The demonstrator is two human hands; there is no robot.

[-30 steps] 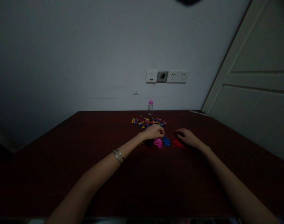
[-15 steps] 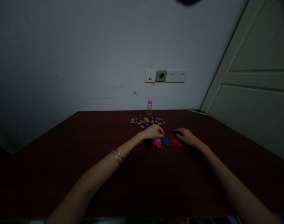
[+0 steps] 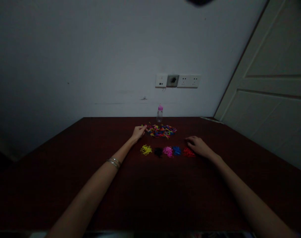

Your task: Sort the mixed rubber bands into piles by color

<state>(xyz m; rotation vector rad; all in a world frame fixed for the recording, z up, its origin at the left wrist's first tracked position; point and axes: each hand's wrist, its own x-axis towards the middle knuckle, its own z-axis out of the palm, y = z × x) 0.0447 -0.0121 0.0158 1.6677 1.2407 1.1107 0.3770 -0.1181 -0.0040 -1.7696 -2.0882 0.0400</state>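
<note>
My left hand is at the left end of a mixed heap of coloured bands, its fingertips pinched together at the heap's edge; what they grip is too small to name. Nearer to me lies a row of sorted piles: yellow, black, pink, blue and red. My right hand rests on the table just behind and right of the red pile, fingers loosely bent and slightly apart, nothing seen in them.
A clear bottle with a pink cap stands behind the mixed heap. The dark red table meets a pale wall with sockets. A white panelled door is on the right.
My left hand has moved left and back, from above the black and pink piles to the mixed heap's left end. The yellow and black piles are now uncovered. My right hand stays put.
</note>
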